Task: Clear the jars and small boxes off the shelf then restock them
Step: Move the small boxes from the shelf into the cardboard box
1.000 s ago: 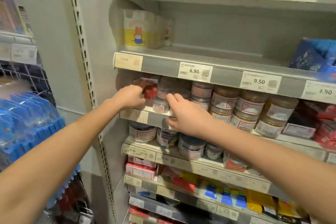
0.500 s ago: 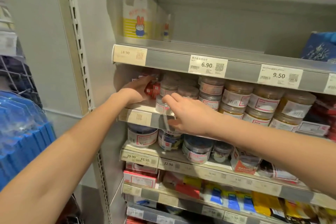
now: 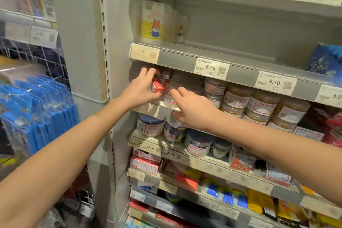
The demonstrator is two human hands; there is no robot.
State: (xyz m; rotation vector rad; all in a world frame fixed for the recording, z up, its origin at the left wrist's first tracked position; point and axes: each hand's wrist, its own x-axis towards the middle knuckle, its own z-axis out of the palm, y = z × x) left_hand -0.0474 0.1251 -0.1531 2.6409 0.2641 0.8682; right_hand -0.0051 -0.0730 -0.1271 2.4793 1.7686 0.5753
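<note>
Clearing looks barely begun, or restocking is near its end; cannot tell which. The shelf (image 3: 148,109) under the 6.90 tag (image 3: 211,68) is full of jars (image 3: 238,96). Left hand (image 3: 140,89) pinches a small red box (image 3: 157,87) at the shelf's left end. Right hand (image 3: 194,109), fingers loosely spread, touches a front jar (image 3: 169,101); no grip closed.
</note>
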